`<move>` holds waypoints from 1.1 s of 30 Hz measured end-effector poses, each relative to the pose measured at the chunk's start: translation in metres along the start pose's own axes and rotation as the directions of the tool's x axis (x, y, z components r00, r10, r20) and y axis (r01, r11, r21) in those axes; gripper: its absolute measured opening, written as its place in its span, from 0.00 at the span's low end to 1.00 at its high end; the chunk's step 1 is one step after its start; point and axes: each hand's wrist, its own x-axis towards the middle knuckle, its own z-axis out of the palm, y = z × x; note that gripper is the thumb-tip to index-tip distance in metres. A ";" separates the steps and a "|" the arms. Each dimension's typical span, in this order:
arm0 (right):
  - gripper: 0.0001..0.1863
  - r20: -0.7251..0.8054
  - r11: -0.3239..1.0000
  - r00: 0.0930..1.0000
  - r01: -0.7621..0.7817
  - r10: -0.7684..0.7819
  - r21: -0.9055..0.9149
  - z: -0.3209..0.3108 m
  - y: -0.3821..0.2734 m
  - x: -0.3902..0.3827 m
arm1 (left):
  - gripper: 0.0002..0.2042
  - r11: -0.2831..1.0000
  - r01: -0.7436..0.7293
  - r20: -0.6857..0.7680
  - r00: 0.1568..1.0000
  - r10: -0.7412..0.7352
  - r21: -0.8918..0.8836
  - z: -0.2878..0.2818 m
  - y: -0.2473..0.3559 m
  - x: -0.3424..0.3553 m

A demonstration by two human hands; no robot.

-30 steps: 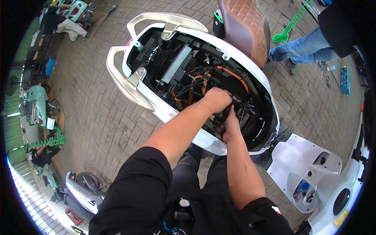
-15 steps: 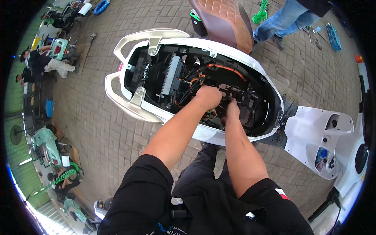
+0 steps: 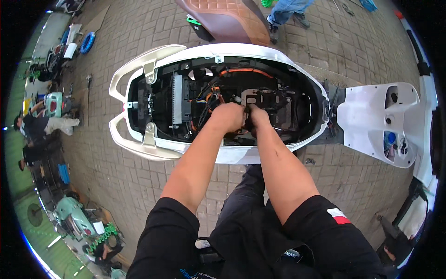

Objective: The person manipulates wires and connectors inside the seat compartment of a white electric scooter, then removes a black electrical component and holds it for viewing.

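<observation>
Presently we list: one white scooter body (image 3: 251, 49), seat bay open, spread around our two hands. Our left hand (image 3: 228, 117), one, fingers curled downward, tips hidden; we cannot tell what they grasp. Our right hand (image 3: 259, 118), one, just beside it at three o'clock, fingers mostly hidden, grip likewise unclear. From our hands: orange cable (image 3: 246, 70), twelve o'clock; finned grey metal block (image 3: 177, 100), between nine and ten; brown quilted seat (image 3: 227, 18), near twelve, beyond the body; white front panel (image 3: 367, 109), three.
</observation>
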 end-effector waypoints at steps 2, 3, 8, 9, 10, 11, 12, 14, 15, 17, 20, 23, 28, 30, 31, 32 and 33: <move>0.21 0.035 0.999 0.999 0.019 -0.020 0.041 -0.007 0.003 0.007 | 0.12 0.999 -0.019 -0.012 1.000 0.020 0.035 -0.006 0.000 0.003; 0.21 0.054 1.000 0.999 0.007 -0.007 0.008 -0.009 0.003 0.012 | 0.11 0.998 -0.029 -0.027 0.999 0.030 0.061 -0.008 0.000 0.005; 0.22 0.045 0.989 0.996 -0.084 0.079 0.124 -0.005 0.004 0.005 | 0.11 0.989 -0.089 -0.298 0.947 0.121 0.119 0.009 0.003 0.011; 0.22 0.041 0.994 0.996 -0.086 0.083 0.074 -0.002 0.001 0.000 | 0.11 0.989 -0.081 -0.298 0.948 0.114 0.121 0.014 -0.001 0.011; 0.21 0.028 0.996 0.996 -0.088 0.087 0.029 -0.002 -0.001 -0.004 | 0.11 0.984 -0.082 -0.336 0.933 0.132 0.159 0.016 -0.001 0.010; 0.21 0.029 0.995 0.996 -0.090 0.089 0.033 -0.001 -0.003 -0.008 | 0.11 0.977 -0.081 -0.372 0.916 0.150 0.195 0.017 -0.001 0.010; 0.21 0.089 0.989 0.992 -0.104 0.094 0.105 0.001 -0.004 -0.011 | 0.11 0.977 -0.080 -0.369 0.917 0.150 0.199 0.018 -0.004 0.008; 0.20 0.130 0.975 0.987 -0.120 0.096 0.189 -0.006 -0.002 -0.007 | 0.12 0.970 -0.123 -0.188 0.968 0.164 0.211 0.019 -0.002 0.006; 0.20 0.130 0.980 0.989 -0.094 0.071 0.176 -0.008 -0.003 -0.003 | 0.12 0.968 -0.134 -0.181 0.968 0.174 0.213 0.018 -0.001 0.008; 0.20 0.137 0.984 0.989 -0.075 0.053 0.159 -0.006 -0.007 -0.010 | 0.12 0.986 -0.046 -0.052 0.997 0.055 0.160 0.012 -0.002 0.010; 0.20 0.114 0.993 0.992 -0.071 0.061 0.090 -0.007 -0.012 -0.023 | 0.09 0.991 -0.008 -0.095 0.995 0.021 0.137 0.006 0.003 0.011; 0.39 0.083 0.972 0.987 -0.154 0.141 0.179 -0.005 -0.018 -0.033 | 0.09 0.987 -0.008 -0.167 0.985 0.034 0.158 0.007 0.006 0.011; 0.22 0.090 0.988 0.992 -0.102 0.092 0.113 -0.003 -0.019 -0.038 | 0.10 0.984 -0.073 -0.327 0.937 0.122 0.160 0.012 0.008 0.002; 0.23 0.162 0.987 0.983 -0.107 0.087 0.118 -0.001 -0.011 -0.029 | 0.11 0.992 -0.041 -0.234 0.970 0.069 0.123 0.014 0.001 0.001; 0.24 0.228 0.986 0.971 -0.105 0.074 0.127 -0.002 -0.005 -0.018 | 0.11 0.996 -0.013 -0.140 0.990 0.026 0.091 0.014 0.000 0.003; 0.24 0.222 0.986 0.973 -0.099 0.067 0.136 -0.007 0.000 -0.001 | 0.11 0.995 -0.023 -0.142 0.989 0.037 0.097 0.013 0.002 0.008; 0.24 0.162 0.997 0.985 -0.066 0.060 0.029 -0.015 0.004 0.021 | 0.11 0.995 -0.041 -0.167 0.984 0.056 0.095 0.012 0.003 0.014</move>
